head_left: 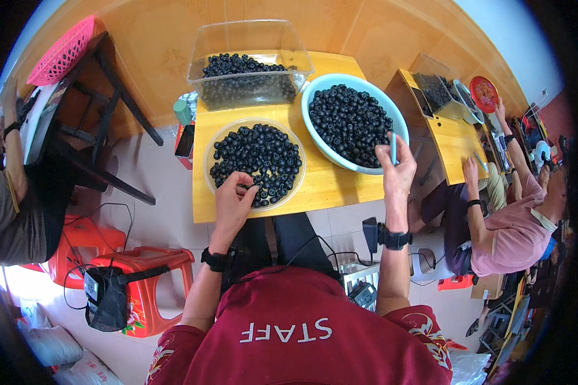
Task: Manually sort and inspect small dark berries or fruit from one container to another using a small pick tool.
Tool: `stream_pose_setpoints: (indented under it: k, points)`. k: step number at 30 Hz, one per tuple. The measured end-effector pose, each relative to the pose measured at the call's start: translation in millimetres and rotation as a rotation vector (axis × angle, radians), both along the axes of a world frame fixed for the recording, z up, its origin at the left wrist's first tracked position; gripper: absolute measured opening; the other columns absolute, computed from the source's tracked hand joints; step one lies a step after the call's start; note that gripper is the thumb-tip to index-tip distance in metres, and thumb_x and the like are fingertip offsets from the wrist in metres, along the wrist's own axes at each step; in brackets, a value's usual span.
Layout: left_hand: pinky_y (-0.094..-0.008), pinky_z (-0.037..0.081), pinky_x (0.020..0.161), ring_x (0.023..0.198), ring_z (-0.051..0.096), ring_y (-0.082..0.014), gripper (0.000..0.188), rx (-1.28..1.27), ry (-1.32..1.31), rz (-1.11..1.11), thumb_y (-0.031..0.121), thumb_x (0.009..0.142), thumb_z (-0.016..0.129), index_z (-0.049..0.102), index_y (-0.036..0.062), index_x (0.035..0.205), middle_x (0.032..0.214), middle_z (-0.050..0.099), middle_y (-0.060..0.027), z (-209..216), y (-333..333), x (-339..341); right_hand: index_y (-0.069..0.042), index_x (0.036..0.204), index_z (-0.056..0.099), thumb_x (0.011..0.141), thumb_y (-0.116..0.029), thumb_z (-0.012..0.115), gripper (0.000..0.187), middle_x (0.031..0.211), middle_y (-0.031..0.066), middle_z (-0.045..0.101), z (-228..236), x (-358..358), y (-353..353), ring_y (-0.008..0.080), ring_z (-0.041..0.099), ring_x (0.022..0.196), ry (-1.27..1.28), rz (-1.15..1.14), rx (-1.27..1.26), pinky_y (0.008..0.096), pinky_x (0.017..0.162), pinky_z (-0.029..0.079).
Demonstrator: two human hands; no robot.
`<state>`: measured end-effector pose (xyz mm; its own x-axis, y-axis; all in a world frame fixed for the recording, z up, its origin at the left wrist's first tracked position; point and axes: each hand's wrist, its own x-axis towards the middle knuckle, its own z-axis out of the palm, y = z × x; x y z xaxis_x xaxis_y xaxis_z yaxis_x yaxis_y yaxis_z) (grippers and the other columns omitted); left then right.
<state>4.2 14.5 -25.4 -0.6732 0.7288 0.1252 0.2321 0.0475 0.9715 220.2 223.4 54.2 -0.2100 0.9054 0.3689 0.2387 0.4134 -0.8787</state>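
The left hand [232,204] held its thumb and fingertips narrowly together over the shallow round tray [207,160]; whether they pinched anything, I could not tell. The right hand [399,172] curved its thumb and forefinger at the rim of the pale blue basin [364,169], its grip equally unclear. Glossy black beads [257,151], squat and holed, covered the tray, heaped the basin and lay in the clear bin [250,35] behind, all on the yellow table [340,199]. White lettering [286,330] (upside down from here) crossed the maroon shirt [315,366]; printing on the sacks [91,371] stayed unreadable.
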Motion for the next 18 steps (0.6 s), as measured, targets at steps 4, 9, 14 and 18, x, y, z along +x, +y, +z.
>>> stream_pose_setpoints:
  k: [4,9,14,18]
  points:
    - [-0.0282,0.042,0.052,0.055,0.054,-0.0143,0.016,-0.114,0.313,0.057,0.01,0.074,0.066,0.055,0.0047,0.084,0.073,0.058,-0.0045,1,4,7,-0.001,0.102,0.063,0.077,-0.009,0.065,0.026,0.078,0.0001,0.06,-34,1,-41,0.0056,0.052,0.07,-0.076,0.115,-0.01,0.0215,0.063,0.044]
    - [-0.0318,0.042,0.052,0.058,0.056,-0.0199,0.015,-0.147,0.441,0.088,0.012,0.074,0.066,0.055,0.0073,0.083,0.072,0.057,-0.0049,-5,8,11,0.0,0.094,0.064,0.08,-0.006,0.062,0.016,0.076,0.0026,0.063,-51,-9,-104,0.0077,0.057,0.066,-0.045,0.276,-0.398,0.0215,0.062,0.047]
    - [-0.0324,0.043,0.054,0.061,0.057,-0.0227,0.014,-0.138,0.566,0.135,0.011,0.073,0.066,0.055,0.0075,0.081,0.07,0.056,-0.0063,-14,13,14,0.0,0.092,0.064,0.079,-0.006,0.063,0.015,0.075,0.0072,0.065,-69,-14,-136,0.0115,0.06,0.066,-0.183,0.409,-0.274,0.0253,0.059,0.048]
    - [-0.0278,0.04,0.049,0.053,0.052,-0.0164,0.012,-0.147,0.564,0.157,0.009,0.073,0.067,0.057,0.0063,0.079,0.066,0.056,-0.005,-13,15,13,-0.001,0.088,0.063,0.075,-0.007,0.065,0.014,0.077,0.0148,0.063,-69,-18,-143,0.0296,0.062,0.069,-0.215,0.479,-0.134,0.0329,0.06,0.048]
